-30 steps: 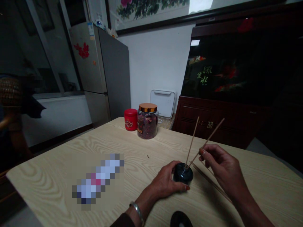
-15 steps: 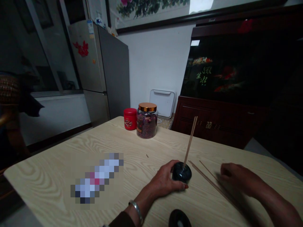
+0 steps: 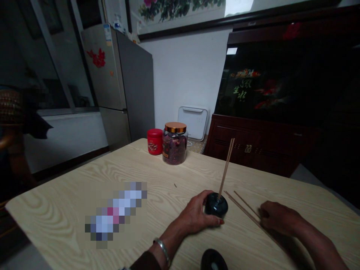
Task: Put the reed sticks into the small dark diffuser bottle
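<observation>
My left hand is shut around a small round black bottle on the table. Thin wooden sticks stand in its neck, close together and leaning slightly right. My right hand rests low on the tabletop to the right, fingers curled at a few loose wooden sticks lying diagonally. One stick passes under the hand. Whether the fingers grip them is hidden. A black oval object lies at the bottom edge, near my left wrist.
The pale wood-grain table holds a pixelated blurred item, a red tin and a glass jar of dried petals. Behind stand a fridge and a fish tank on a dark cabinet.
My right hand has let go of the sticks, which now stand together in the bottle, and has dropped to the table beside the loose sticks. My left hand stays on the bottle.
</observation>
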